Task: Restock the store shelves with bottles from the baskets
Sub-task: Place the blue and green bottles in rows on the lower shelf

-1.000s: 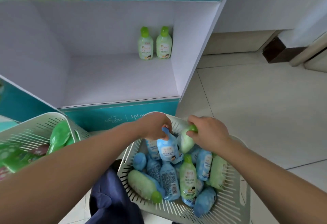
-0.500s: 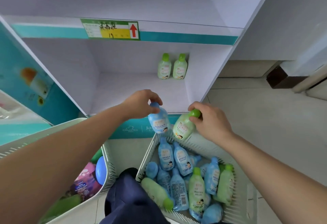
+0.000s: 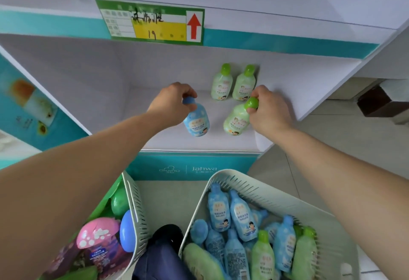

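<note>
My left hand (image 3: 171,102) grips a blue bottle (image 3: 197,120) by its cap, held over the white shelf floor (image 3: 159,133). My right hand (image 3: 269,109) grips a green bottle (image 3: 235,121) by its green cap, tilted, just in front of two green bottles (image 3: 232,83) that stand upright at the back right of the shelf. Below, a white slotted basket (image 3: 250,188) on the right holds several blue and green bottles lying loose.
A second basket (image 3: 135,209) at lower left holds green, blue and pink items. A price label with a red arrow (image 3: 150,23) sits on the shelf edge above. The shelf's right wall (image 3: 309,85) stands close to my right hand. Tiled floor lies to the right.
Both hands have lifted their bottles out of the right basket and carried them up and forward into the shelf opening, close to the two standing green bottles.
</note>
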A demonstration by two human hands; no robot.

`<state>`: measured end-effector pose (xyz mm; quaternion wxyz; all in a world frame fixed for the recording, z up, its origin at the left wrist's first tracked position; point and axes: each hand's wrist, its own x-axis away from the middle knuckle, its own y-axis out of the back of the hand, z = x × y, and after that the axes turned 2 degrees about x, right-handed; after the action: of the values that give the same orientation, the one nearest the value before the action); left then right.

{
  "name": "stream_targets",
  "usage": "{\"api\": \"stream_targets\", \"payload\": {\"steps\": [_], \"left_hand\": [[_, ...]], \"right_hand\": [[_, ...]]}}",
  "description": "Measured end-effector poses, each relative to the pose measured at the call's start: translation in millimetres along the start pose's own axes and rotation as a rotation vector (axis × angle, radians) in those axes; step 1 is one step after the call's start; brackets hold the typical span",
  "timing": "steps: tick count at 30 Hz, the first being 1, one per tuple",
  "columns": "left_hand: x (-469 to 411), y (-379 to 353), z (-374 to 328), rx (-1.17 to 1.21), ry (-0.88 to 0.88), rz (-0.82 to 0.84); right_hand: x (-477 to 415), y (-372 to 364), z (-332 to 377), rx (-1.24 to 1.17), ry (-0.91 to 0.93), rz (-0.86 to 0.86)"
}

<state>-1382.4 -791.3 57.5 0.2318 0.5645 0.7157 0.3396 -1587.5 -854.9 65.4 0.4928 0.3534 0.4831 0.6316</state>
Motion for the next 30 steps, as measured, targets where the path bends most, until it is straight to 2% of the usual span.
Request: {"api": "stream_targets", "payload": {"steps": [11,30], "left_hand": [[-38.6,-6.3,11.8,0.003,-0.003,0.014],[-56.2,-12.0,19.5,-0.026,-0.016,0.028]], "right_hand": [[-69.3,-17.9,-2.5,0.056,-0.06,0.007],[-98.3,-28.9,-5.0,0.136,-0.063,-0.047]]}}
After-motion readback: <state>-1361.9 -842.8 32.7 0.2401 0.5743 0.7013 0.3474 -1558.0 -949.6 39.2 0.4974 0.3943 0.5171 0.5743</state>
